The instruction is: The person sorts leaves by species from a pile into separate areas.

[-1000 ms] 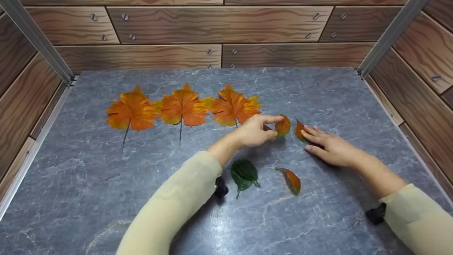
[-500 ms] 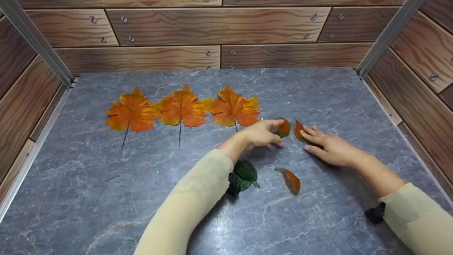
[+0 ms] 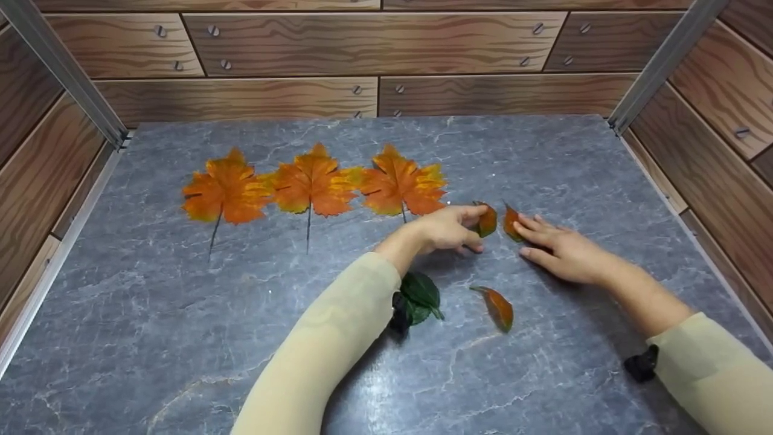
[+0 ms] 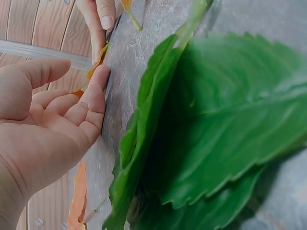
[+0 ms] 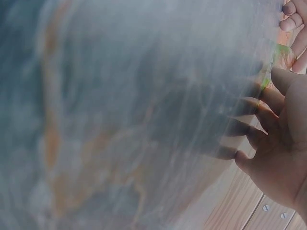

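In the head view, my left hand (image 3: 445,228) reaches over the table, its index fingertip on a small orange-green leaf (image 3: 488,221). The left wrist view shows that hand's thumb apart from its fingers (image 4: 81,112). My right hand (image 3: 566,255) lies with extended fingers on a second small orange leaf (image 3: 511,222), covering part of it. A narrow gap separates these two leaves. Closer to me lies a third, curled orange-brown leaf (image 3: 499,308). Dark green leaves (image 3: 424,293) overlap beside my left sleeve, which partly hides them; they look large in the left wrist view.
Three orange maple leaves, left (image 3: 226,187), middle (image 3: 313,184) and right (image 3: 395,178), lie in a row with stems toward me, edges meeting. The grey marbled table (image 3: 151,314) is bordered by wood-patterned walls (image 3: 374,42) at the back and sides.
My left hand has released its pinch on the small leaf and moved slightly right, fingers loosened. That leaf now lies flatter. My left sleeve covers more of the green leaves; the right hand stays put.
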{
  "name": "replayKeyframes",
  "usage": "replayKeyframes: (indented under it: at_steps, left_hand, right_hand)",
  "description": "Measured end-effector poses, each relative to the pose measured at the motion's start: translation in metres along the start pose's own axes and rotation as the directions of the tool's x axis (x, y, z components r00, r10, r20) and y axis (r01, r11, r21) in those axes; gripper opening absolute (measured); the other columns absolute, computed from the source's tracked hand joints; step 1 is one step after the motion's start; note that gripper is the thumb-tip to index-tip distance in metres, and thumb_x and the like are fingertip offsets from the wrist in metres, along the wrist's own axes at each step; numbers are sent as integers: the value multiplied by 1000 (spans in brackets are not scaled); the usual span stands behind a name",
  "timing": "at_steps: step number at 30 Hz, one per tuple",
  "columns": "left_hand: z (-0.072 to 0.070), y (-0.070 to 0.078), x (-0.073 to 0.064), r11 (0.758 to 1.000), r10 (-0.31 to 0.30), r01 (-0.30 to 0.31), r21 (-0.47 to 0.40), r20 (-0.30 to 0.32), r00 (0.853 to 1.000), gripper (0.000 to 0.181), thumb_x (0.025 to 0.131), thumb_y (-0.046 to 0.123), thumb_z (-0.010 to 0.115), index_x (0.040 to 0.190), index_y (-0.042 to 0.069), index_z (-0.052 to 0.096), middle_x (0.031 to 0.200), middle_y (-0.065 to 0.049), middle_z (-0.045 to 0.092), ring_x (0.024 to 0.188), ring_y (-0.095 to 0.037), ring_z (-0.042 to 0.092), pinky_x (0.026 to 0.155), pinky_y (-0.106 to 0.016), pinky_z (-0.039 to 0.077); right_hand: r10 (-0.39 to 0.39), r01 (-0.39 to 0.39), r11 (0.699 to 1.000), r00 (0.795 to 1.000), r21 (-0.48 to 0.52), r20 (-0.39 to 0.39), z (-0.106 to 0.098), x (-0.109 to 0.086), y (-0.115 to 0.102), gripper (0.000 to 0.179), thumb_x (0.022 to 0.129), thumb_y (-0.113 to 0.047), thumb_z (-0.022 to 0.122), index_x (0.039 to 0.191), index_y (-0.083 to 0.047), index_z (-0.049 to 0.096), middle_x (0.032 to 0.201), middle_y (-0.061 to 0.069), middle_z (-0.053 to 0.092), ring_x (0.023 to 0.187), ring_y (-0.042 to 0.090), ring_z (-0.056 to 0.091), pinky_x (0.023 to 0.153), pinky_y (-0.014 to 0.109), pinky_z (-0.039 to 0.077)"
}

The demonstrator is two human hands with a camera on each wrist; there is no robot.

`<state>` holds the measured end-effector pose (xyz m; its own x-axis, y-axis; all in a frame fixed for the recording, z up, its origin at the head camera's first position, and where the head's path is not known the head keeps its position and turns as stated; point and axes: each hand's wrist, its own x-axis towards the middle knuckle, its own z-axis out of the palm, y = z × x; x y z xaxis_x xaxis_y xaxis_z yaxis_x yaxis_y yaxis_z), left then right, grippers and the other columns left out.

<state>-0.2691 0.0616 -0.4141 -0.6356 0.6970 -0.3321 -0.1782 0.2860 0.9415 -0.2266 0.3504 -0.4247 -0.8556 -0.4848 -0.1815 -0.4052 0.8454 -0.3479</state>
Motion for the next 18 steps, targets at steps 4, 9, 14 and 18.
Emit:
replayKeyframes:
  at_steps: [4,9,14,18]
  left_hand:
    - [1,-1,0,1000,17,-17,4,14,1000,77,106,0,60,171,20,24,174,-11,24,123,-28,67,100,-42,54]
    - [0,-1,-2,1000,17,-18,21,19,1000,80,105,0,63,171,23,25,174,-11,26,128,-24,64,98,-40,54]
    - [-1,1,-8,998,14,-15,53,20,1000,80,104,-1,63,170,27,27,171,-15,32,134,-23,60,89,-38,54]
    - [-4,1,-16,995,24,-25,93,15,1000,78,104,1,65,169,28,32,166,-14,43,131,-16,62,82,-37,52]
  right_hand:
    - [-2,2,1000,1000,5,-2,0,0,0,62,113,-44,50,165,-11,38,172,16,27,157,49,21,119,75,19]
    - [-3,3,1000,1000,11,-2,1,0,1,62,113,-45,50,165,-12,38,172,15,27,157,49,21,119,75,19]
    - [-9,9,1000,1000,7,-3,1,0,2,62,113,-44,49,165,-11,39,172,15,27,156,50,21,119,75,19]
    - [0,0,1000,1000,9,2,1,0,1,63,113,-45,49,165,-12,38,173,14,26,157,50,21,119,74,18]
